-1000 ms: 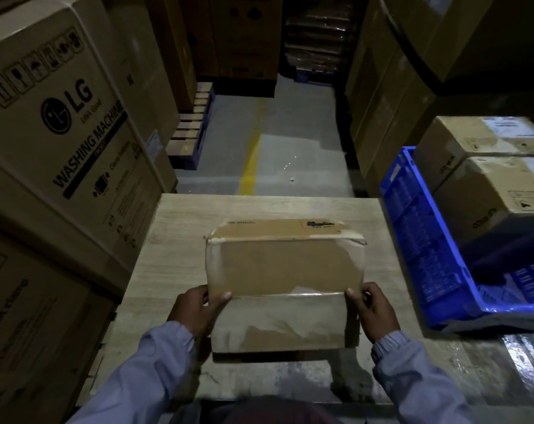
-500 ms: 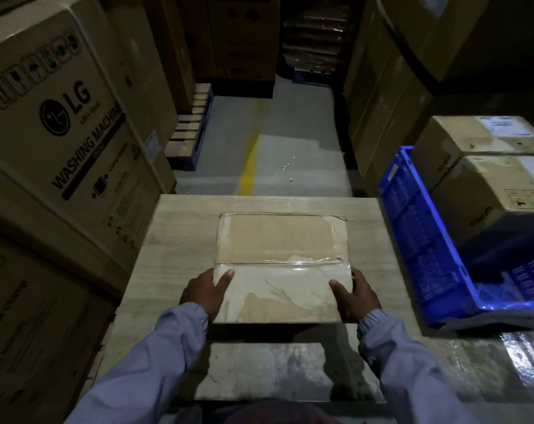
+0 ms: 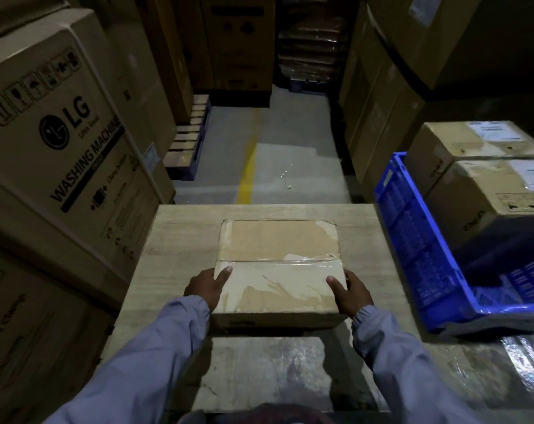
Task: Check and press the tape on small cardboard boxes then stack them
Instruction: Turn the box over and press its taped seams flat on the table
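Worker's left hand (image 3: pixel 205 286) & right hand (image 3: pixel 354 293) clasp the near corners of a small cardboard box (image 3: pixel 278 240) lying flat mid wooden table (image 3: pixel 180 231), thumbs on top, taped seam (image 3: pixel 278 260) up, apparently steadying it for pressing, blue crate (image 3: pixel 412 240) just right.

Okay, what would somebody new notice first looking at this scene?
The taped cardboard box lying flat on the wooden table, gripped at its near corners by the left hand and right hand. Next, the bright blue crate on the right and the LG washing machine carton on the left.
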Available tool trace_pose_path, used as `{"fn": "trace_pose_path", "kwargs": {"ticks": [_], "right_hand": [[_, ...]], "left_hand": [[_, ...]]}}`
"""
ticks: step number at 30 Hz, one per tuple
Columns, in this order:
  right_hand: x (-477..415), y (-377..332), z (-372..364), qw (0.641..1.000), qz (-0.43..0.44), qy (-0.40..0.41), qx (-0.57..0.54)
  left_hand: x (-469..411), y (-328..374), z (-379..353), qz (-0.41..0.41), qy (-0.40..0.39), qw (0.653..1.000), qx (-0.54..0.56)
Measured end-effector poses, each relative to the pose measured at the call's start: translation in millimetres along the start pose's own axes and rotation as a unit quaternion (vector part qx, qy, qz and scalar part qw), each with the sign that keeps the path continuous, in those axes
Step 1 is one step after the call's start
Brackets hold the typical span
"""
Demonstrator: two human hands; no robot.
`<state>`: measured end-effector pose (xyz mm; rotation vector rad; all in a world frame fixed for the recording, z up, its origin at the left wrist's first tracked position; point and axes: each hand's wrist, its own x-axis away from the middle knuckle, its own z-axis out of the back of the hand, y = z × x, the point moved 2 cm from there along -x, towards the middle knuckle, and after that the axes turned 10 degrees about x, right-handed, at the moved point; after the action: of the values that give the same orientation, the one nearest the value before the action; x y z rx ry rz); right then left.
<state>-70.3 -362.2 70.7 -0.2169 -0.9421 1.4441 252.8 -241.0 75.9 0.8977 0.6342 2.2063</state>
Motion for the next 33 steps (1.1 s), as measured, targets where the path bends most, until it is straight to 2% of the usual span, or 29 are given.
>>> {"fn": "trace_pose_path", "kwargs": {"ticks": [3, 8, 12, 16, 23, 33], "right_hand": [[2.8, 8.3, -1.5, 1.000, -0.021, -0.018, -0.013], [26.6, 39.8, -12.0, 0.991, -0.080, -0.058, -0.089], [43.7, 47.8, -20.7, 0.987, -0.078, -0.059, -0.127], [52.2, 43.1, -23.3, 0.994, -0.043, -0.055, -0.086], [60.3, 45.3, -23.8, 0.993, -0.010, -0.066, -0.100], [57.8, 39.2, 3.2, 0.987, 0.052, -0.033, -0.148]], "left_hand": [[6.0, -5.6, -3.0, 0.017, 0.012, 0.999, 0.032], [31.1, -49.3, -16.0, 0.118, 0.008, 0.986, 0.117], [50.0, -66.8, -30.3, 0.156, -0.007, 0.977, 0.145], [47.5, -67.5, -30.1, 0.167, -0.018, 0.971, 0.172], [30.3, -92.4, -24.7, 0.153, -0.023, 0.965, 0.214], [47.6, -46.6, 11.8, 0.067, 0.038, 0.956, 0.284]]}}
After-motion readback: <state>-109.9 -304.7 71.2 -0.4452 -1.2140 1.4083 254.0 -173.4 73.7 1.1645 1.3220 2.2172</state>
